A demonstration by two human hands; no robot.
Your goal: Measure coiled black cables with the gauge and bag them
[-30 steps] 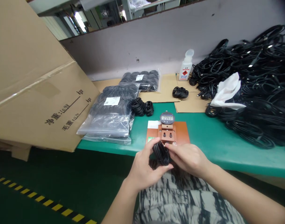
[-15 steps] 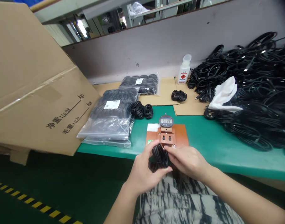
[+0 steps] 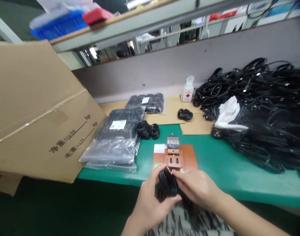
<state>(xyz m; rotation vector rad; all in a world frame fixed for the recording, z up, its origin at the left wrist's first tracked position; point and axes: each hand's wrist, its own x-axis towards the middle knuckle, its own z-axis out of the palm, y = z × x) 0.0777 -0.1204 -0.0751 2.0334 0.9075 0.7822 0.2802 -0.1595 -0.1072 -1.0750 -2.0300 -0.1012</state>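
A coiled black cable [image 3: 168, 183] is held by my left hand [image 3: 150, 200], its thumb and fingers closed round the coil's outside. My right hand [image 3: 197, 186] is closed in a pinch at the coil's upper right, on what looks like the cable's end; fingers mostly hide that end. Both hands meet at the near side of a copper-coloured measuring fixture [image 3: 173, 160]. On top of the fixture sits a round digital gauge [image 3: 173, 141] with lit digits, slightly blurred.
Left of the fixture lie small cable coils [image 3: 144, 130] and bagged coils [image 3: 119, 131], beside a large cardboard box [image 3: 41, 121]. A loose cable heap [image 3: 263, 108] with a white cloth [image 3: 228, 113] covers the right. A white bottle [image 3: 188, 89] stands at the back of the green table [image 3: 228, 167].
The view has tilted upward, so everything sits lower in the picture. The gauge's digits have changed. Both hands keep their hold on the cable at the fixture.
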